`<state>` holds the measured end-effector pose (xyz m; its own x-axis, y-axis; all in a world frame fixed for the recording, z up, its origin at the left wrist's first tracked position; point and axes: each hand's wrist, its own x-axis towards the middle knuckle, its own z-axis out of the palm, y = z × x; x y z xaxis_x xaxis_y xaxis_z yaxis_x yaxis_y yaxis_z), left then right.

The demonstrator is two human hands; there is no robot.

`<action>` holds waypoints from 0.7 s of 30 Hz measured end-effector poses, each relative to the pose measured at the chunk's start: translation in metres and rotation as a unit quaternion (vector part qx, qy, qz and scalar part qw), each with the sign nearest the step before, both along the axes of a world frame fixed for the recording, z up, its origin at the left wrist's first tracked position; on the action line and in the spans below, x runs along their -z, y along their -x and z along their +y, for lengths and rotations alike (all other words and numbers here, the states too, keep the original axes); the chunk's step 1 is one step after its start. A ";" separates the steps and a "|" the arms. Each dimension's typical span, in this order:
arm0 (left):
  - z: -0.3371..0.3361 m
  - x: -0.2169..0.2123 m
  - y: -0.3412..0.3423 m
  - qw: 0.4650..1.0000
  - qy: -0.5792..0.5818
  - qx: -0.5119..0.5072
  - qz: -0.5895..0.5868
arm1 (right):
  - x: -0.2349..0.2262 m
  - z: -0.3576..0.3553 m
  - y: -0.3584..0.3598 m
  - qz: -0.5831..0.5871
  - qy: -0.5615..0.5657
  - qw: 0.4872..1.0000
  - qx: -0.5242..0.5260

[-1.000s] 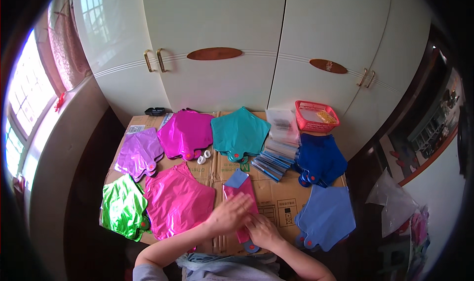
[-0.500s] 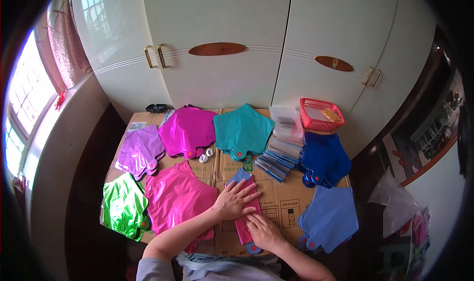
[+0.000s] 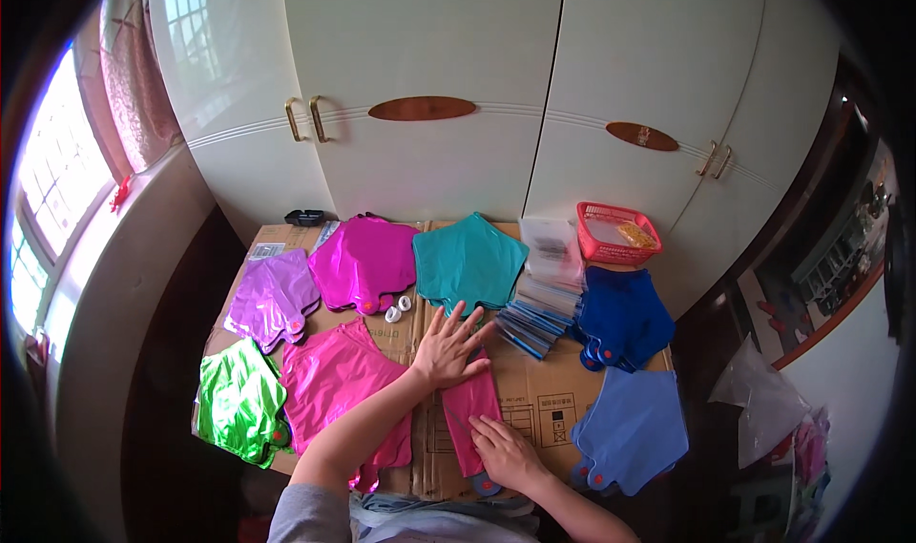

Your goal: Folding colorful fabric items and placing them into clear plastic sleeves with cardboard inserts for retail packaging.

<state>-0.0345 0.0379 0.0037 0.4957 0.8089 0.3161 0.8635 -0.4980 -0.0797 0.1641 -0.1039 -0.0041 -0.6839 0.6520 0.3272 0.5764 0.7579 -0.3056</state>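
1. Left hand was spread wide and flat, fingers fanned, pressing down the top end of a folded pink foil balloon lying on the cardboard in front of me.
2. Right hand lay open, palm down on the lower end of that same strip, probably to keep the fold flat.
3. Neither hand gripped anything, just pinning it.
4. Around it were flat stacks sorted by colour: green, hot pink, lilac, magenta, teal, dark blue, light blue.
5. A red basket sat at the back, out of the way.
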 end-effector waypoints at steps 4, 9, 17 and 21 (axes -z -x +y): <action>0.005 -0.004 -0.001 0.998 -0.046 -0.033 -0.001 | -0.003 -0.001 -0.001 0.012 0.010 1.000 0.005; 0.023 0.002 0.007 0.991 -0.130 -0.031 -0.006 | 0.000 0.000 0.000 0.024 0.015 1.000 0.005; -0.011 0.010 0.020 0.878 0.159 -0.178 -0.414 | -0.003 -0.002 0.000 0.022 -0.018 1.000 0.005; -0.031 0.002 0.021 0.794 0.254 -0.193 -0.517 | -0.002 -0.002 -0.001 0.025 -0.028 0.999 0.011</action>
<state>-0.0553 0.0068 0.0018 -0.1317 0.9910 -0.0225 0.4329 0.0779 0.8981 0.1655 -0.1062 -0.0020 -0.6522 0.6460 0.3966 0.5779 0.7623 -0.2913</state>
